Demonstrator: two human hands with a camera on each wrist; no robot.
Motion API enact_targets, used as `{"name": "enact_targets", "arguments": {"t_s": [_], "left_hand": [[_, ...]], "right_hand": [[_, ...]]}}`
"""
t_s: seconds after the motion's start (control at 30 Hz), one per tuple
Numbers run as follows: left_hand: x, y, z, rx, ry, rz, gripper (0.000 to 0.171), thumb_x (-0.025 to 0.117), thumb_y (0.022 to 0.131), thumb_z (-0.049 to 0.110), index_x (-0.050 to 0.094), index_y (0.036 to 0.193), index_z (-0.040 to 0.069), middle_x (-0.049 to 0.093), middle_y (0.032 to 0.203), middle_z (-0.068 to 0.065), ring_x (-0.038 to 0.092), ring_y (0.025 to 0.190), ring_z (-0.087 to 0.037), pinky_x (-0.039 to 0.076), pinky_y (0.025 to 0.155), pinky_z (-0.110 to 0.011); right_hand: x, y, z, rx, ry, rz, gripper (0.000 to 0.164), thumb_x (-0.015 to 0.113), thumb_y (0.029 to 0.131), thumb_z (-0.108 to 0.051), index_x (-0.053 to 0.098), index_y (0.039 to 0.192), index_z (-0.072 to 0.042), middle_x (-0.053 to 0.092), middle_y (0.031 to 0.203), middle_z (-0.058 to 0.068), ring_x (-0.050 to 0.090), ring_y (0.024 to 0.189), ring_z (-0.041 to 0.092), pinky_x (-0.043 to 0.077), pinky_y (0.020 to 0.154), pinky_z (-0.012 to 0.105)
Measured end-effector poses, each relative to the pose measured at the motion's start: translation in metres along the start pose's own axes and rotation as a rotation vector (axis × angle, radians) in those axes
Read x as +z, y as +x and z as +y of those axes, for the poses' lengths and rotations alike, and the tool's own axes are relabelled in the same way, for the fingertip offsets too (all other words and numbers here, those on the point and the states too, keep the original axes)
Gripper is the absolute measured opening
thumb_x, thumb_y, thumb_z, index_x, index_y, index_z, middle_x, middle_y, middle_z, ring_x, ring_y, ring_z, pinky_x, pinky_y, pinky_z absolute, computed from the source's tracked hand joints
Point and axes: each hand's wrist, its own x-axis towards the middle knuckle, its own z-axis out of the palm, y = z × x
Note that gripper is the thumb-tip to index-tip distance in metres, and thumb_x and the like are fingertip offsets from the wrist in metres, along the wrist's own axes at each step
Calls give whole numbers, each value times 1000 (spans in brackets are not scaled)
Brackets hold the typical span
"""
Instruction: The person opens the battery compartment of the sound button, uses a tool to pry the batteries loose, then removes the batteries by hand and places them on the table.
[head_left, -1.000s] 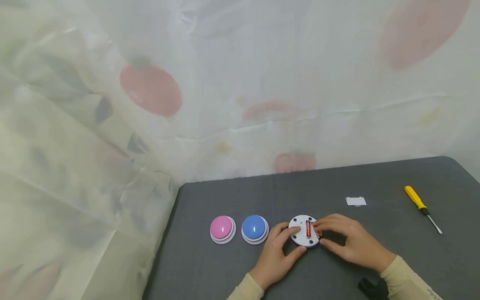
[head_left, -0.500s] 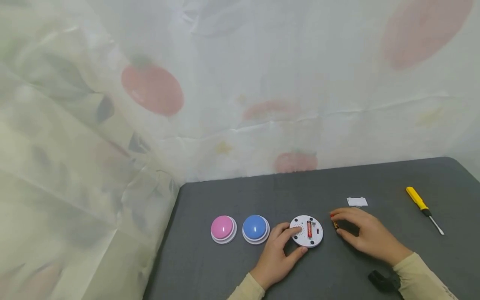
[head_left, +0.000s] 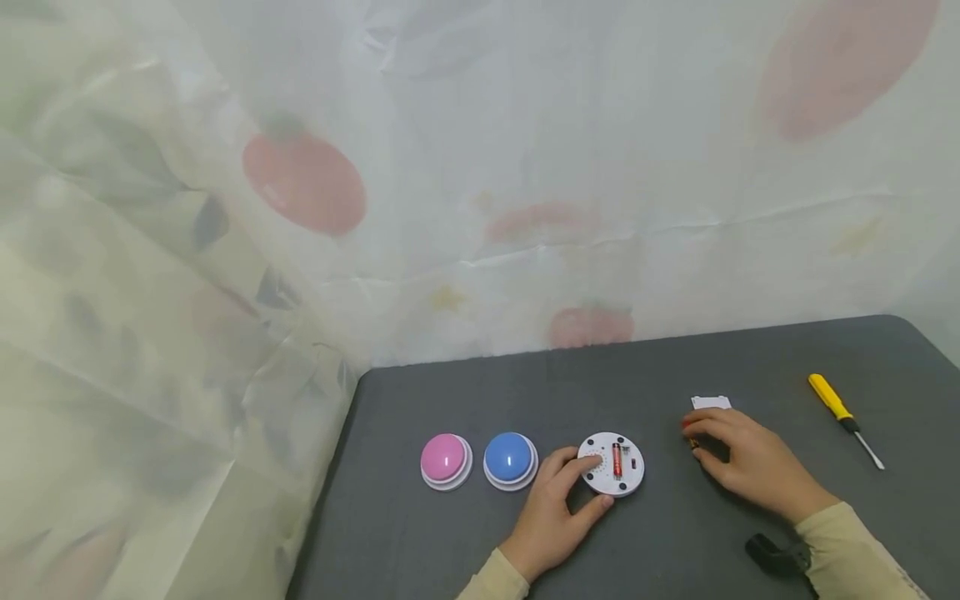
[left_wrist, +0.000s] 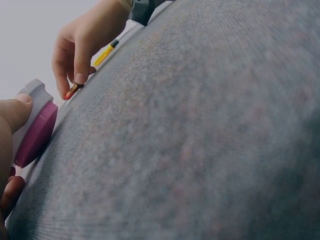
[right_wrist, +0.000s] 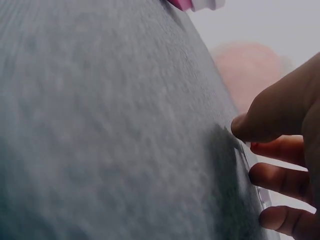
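My left hand (head_left: 553, 510) grips a round push button (head_left: 632, 477) lying upside down on the table, thumb on the near rim and index finger over its white underside. Seen from the left wrist, its magenta dome (left_wrist: 37, 134) faces down. One red battery (head_left: 617, 461) lies in its uncovered compartment, beside a bare slot. To the right of it, my right hand (head_left: 752, 468) pinches a second battery (left_wrist: 73, 91), red and gold, between thumb and fingers, low over the table. Just behind those fingers lies a white battery cover (head_left: 711, 402), partly hidden by them.
A pink push button (head_left: 442, 457) and a blue push button (head_left: 507, 457) stand upright to the left. Far right lies a screwdriver (head_left: 831, 397) with a yellow handle. The grey table (head_left: 465, 550) meets a patterned sheet (head_left: 480, 183) at the back.
My right hand has drawn the second battery out of the compartment and moved right with it, up to the battery cover. My left hand stays on the push button.
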Motion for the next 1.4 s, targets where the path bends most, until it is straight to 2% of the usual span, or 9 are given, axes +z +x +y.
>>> {"name": "enact_targets", "arguments": {"t_s": [0.1,0.23,0.37,0.47,0.7,0.83,1.03,1.17,1.4], "left_hand": [[0,-2,-1,-10,-3,0,51,84,99,35,67,145,24,61,141,-1,58,130,-17,51,110,-37],[-1,-5,-1,-19,-11,6,50,84,99,35,68,144,24,62,139,-1,59,129,-16,52,109,-37],[-1,-5,-2,-8,-2,15,50,84,99,36,67,145,24,62,139,0,59,128,-16,52,109,-36],[0,-3,-3,0,4,18,50,84,99,35,67,145,24,62,140,-1,59,129,-17,52,109,-37],[0,1,-1,-12,-12,-8,51,83,99,37,66,147,26,61,140,-1,57,131,-16,50,111,-35],[-1,1,0,0,5,0,51,84,99,35,67,146,24,61,140,-2,58,130,-17,51,110,-36],[-2,1,-1,-9,6,-3,52,85,98,36,67,146,25,61,139,-2,58,129,-17,51,110,-36],[-1,0,0,-24,-12,-13,52,86,97,36,68,144,25,61,139,-2,58,129,-17,50,111,-36],[-1,0,1,-7,-6,-9,51,84,99,37,67,146,24,61,139,-1,58,129,-16,50,111,-34]], "right_hand": [[1,-1,4,-3,-25,9,39,94,74,-3,80,104,-23,74,121,-3,69,108,22,52,87,29],[3,-2,9,-6,-19,4,36,92,74,-1,79,99,-23,74,120,-1,68,106,24,51,88,31],[2,-1,13,-3,2,13,39,91,71,5,77,96,-22,73,117,2,68,105,27,44,95,22],[1,0,17,-14,5,36,40,90,68,8,76,93,-21,73,115,3,68,102,28,41,96,16],[-1,-1,21,-44,3,78,42,90,62,9,75,89,-21,71,111,3,66,95,25,42,92,13],[-2,0,20,-61,20,88,41,90,63,8,74,89,-21,70,113,3,65,92,20,43,88,12],[-2,1,16,-28,39,81,39,91,69,5,74,91,-23,67,119,5,64,91,13,46,83,15],[0,1,7,-21,37,70,37,93,72,0,76,95,-24,66,118,1,62,90,10,47,81,17],[6,11,-21,-64,126,106,35,92,77,0,77,101,-19,70,115,-3,63,104,17,41,100,15]]}}
